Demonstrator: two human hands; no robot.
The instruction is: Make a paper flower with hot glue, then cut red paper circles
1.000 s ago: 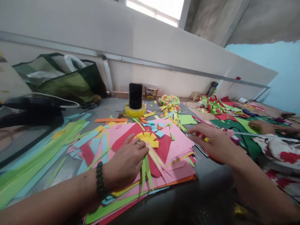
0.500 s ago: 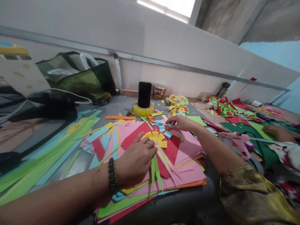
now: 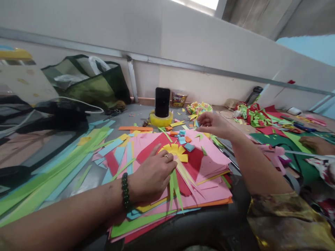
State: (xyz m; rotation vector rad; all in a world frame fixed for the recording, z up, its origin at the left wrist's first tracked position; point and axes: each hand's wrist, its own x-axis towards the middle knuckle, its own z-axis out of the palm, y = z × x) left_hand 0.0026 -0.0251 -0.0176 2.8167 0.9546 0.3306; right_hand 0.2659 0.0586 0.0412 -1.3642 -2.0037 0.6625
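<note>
paper stack: coloured sheets (image 3: 141, 223) are lying layered at the near centre, pink uppermost, green and red edges showing on the near side.
sleeve: a gold-patterned sleeve (image 3: 285, 219) is covering the upper part of the right arm at near right.
long strips: green and blue paper strips (image 3: 70, 157) are spreading over the grey table from near left toward the far side.
bracelet: a dark green beaded bracelet (image 3: 126, 191) is circling the left wrist.
left hand: the left hand (image 3: 151, 174) is resting palm down on the stack, its fingertips touching the yellow paper flower.
left fingers: the leftmost finger is standing apart while the others are lying close together; the thumb is hiding, so whether they are pinching cannot be told.
pointed strips: narrow green strips (image 3: 177, 195) are fanning from beside the left hand toward the near side.
red sheet: a red sheet (image 3: 195, 162) is lying on the pink paper, beneath the flower.
yellow paper flower: the flower (image 3: 174, 150) is lying at centre, partly under the left hand.
glue gun: a pink glue gun (image 3: 274, 157) is sitting to the right of the right forearm.
blue slips: small slips (image 3: 189, 147) are lying just beyond the flower.
co-worker's hand: another person's hand (image 3: 316, 144) is resting at far right.
right hand: the right hand (image 3: 216, 125) is hovering beyond the slips.
right fingers: the fingers are curling toward the thumb; blue is showing at the tips, but whether they are gripping it cannot be told.
phone: a dark phone (image 3: 162, 103) is standing upright in a yellow tape roll (image 3: 161, 120) at far centre.
</note>
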